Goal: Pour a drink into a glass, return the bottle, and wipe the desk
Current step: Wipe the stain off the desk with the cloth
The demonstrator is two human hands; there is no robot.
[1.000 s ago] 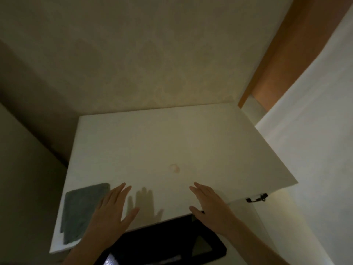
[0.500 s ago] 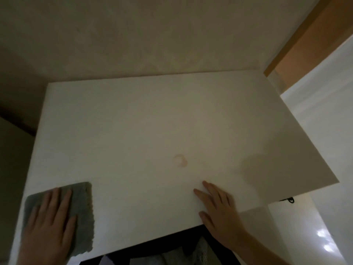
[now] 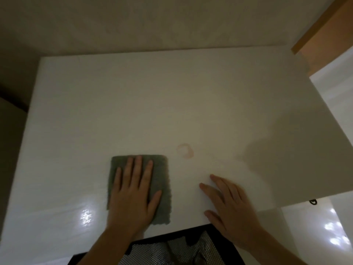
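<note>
Left hand [image 3: 131, 197]: fingers spread flat, pressing grey cloth [image 3: 162, 188] onto the desk [image 3: 133, 102]; nothing gripped. Cloth: likely soft, light, limp; best driven by palm pressure. Ring stain [image 3: 185, 151]: just beyond fingertips, rightward. Right hand [image 3: 229, 207]: open, flat, empty.

Below my view, tucked under the near edge, I see a black-framed chair [image 3: 219, 236] with a silvery mesh seat [image 3: 152, 253] showing inside its frame. Beyond the far edge rises a plain beige wall [image 3: 152, 22], dim and unmarked. At my upper right an orange-brown wooden panel [image 3: 328, 33] runs diagonally, edged by a lighter wooden strip. Below it I see a pale glossy surface [image 3: 336, 96], and lower right a shiny white floor [image 3: 315, 232] catches bright patches of light. A small black loop [image 3: 313, 202] hangs nearby.
</note>
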